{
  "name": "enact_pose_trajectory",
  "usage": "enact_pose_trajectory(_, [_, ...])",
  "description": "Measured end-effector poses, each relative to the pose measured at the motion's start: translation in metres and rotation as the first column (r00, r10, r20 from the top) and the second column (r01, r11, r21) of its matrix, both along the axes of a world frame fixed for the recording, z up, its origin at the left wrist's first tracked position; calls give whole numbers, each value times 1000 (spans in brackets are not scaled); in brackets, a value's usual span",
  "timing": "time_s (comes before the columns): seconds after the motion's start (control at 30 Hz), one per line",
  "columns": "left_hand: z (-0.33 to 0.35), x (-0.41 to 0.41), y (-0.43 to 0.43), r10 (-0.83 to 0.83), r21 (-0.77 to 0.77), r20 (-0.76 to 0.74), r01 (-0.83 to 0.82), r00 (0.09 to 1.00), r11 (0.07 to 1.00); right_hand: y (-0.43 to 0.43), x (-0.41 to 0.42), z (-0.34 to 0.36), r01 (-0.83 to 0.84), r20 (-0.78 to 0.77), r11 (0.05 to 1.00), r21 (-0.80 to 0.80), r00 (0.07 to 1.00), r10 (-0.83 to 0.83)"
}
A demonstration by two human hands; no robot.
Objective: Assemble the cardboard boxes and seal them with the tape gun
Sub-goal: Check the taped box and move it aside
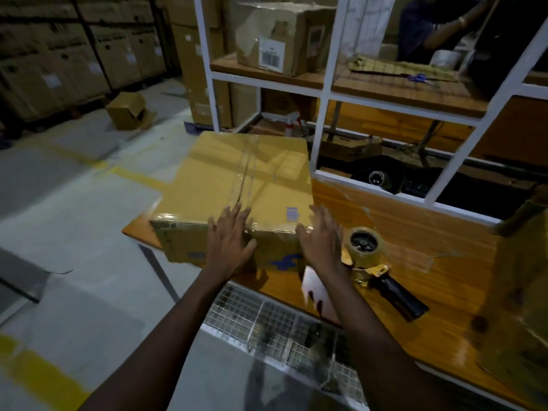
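Note:
A closed cardboard box with clear tape along its top seam lies on the left end of the wooden table. My left hand lies flat with straight fingers over the box's near top edge. My right hand is open with spread fingers at the box's near right corner. The tape gun, with a tan tape roll and a black handle, lies on the table just right of my right hand.
A white-framed shelf with a taped box stands behind the table. More cardboard sits at the table's right end. A wire basket hangs below the near edge. Stacked cartons line the back left, and a person works at the top right.

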State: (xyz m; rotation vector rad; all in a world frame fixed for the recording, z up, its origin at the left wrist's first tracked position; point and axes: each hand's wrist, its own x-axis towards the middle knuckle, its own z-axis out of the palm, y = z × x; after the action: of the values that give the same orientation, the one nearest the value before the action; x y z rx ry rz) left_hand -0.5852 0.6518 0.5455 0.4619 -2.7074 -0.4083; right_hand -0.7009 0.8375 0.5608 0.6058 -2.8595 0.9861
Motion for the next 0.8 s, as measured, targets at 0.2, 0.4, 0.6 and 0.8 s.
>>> enact_pose_trajectory(0.2, [12, 58, -114, 374, 269, -205, -315, 905, 910, -110, 36, 4, -319, -65, 943, 100, 943, 326])
enact_pose_trajectory(0.4, [-14, 80, -159, 553, 777, -133, -260, 823, 574, -178, 53, 10, -417, -18, 862, 289, 898, 440])
enact_pose_trajectory(0.6, [-41, 85, -120, 374, 732, -185, -126, 909, 669, -202, 59, 1, -388, 62, 745, 543, 903, 425])
enact_pose_trajectory(0.8, [-61, 86, -113, 204, 590, -160, -72, 966, 804, -205, 59, 1, -377, 85, 695, 612, 905, 416])
